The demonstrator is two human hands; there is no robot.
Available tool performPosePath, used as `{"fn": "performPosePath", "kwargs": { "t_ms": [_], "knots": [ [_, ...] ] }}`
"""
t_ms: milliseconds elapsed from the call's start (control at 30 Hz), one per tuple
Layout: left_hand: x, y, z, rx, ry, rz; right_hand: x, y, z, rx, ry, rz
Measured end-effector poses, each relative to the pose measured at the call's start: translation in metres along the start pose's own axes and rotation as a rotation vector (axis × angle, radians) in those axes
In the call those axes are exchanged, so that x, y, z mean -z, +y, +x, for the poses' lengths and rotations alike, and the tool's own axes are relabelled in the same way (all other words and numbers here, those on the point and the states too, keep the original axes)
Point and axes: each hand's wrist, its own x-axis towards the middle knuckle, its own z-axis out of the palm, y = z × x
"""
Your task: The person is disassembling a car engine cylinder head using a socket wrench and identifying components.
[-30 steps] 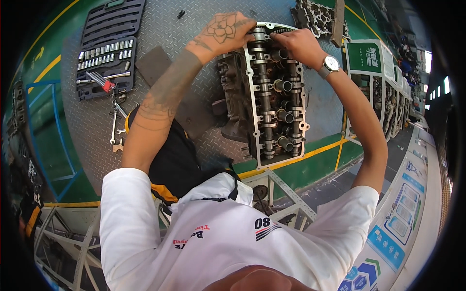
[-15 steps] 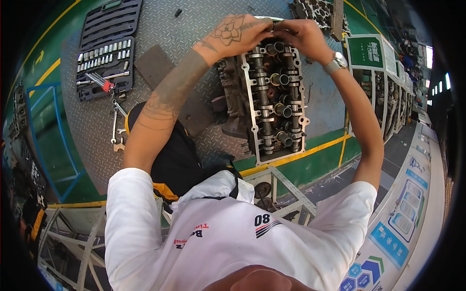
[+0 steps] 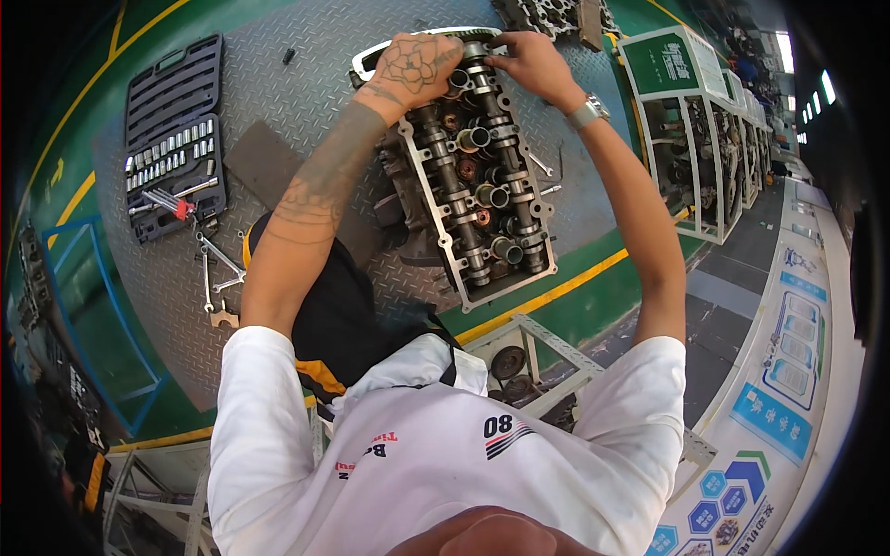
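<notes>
A checker-plate desk [image 3: 306, 93] is seen carrying an engine cylinder head [image 3: 477, 176], laid near its right edge beside a socket set case [image 3: 174, 139] and loose wrenches [image 3: 215, 273]. The far end of the cylinder head is gripped by the left hand [image 3: 417, 67], while the camshaft end there is pinched by the right hand [image 3: 528, 65].

One grey metal cylinder head [image 3: 477, 176] with two parallel camshafts. One open black socket-set case [image 3: 174, 139]. Two bare hands [image 3: 417, 67].

Both hands, left hand [image 3: 414, 67] and right hand [image 3: 528, 65], grip the cylinder head's [image 3: 477, 171] far end.
</notes>
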Motion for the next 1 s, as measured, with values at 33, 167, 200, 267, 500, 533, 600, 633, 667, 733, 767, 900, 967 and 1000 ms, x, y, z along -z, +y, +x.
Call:
{"fn": "performPosePath", "kwargs": {
  "t_ms": [33,167,200,267,500,533,600,633,667,733,767,900,967,1000],
  "knots": [
    [0.001,0.000,0.000,0.007,-0.012,0.022,-0.001,0.001,-0.001,0.001,0.039,0.014],
    [0.002,-0.006,0.000,-0.024,0.046,0.025,0.003,0.001,0.000,-0.085,-0.024,0.160],
    [0.002,-0.008,-0.001,0.021,-0.034,0.068,0.004,-0.001,-0.001,-0.117,-0.039,0.181],
    [0.001,-0.010,-0.003,0.065,-0.121,0.112,0.003,-0.005,-0.004,-0.139,0.010,0.138],
    [-0.004,-0.012,-0.018,0.056,0.043,0.039,0.013,-0.048,-0.021,-0.065,0.163,-0.112],
    [-0.004,-0.012,-0.019,0.011,0.119,0.026,0.017,-0.056,-0.019,-0.036,0.116,-0.128],
    [-0.003,-0.012,-0.020,-0.142,0.228,-0.009,0.024,-0.066,-0.014,0.165,-0.059,-0.156],
    [-0.003,-0.012,-0.018,-0.006,0.093,-0.034,0.027,-0.068,-0.011,0.192,-0.101,-0.172],
    [-0.003,-0.013,-0.014,-0.048,0.116,-0.037,0.028,-0.069,-0.006,0.287,-0.004,-0.245],
    [0.000,-0.012,-0.005,-0.015,0.081,-0.021,0.028,-0.068,-0.002,0.215,-0.080,-0.252],
    [0.002,-0.012,-0.001,0.003,0.058,-0.002,0.027,-0.067,-0.003,0.209,-0.066,-0.201],
    [0.010,-0.018,0.018,0.370,-0.146,-0.132,0.021,-0.063,-0.015,-0.067,0.171,0.419],
    [0.013,-0.026,0.023,0.479,0.013,-0.409,0.020,-0.061,-0.024,-0.381,-0.044,0.829],
    [0.013,-0.030,0.024,0.525,0.165,-0.736,0.021,-0.058,-0.028,-0.555,-0.204,1.145]
  ]
}}
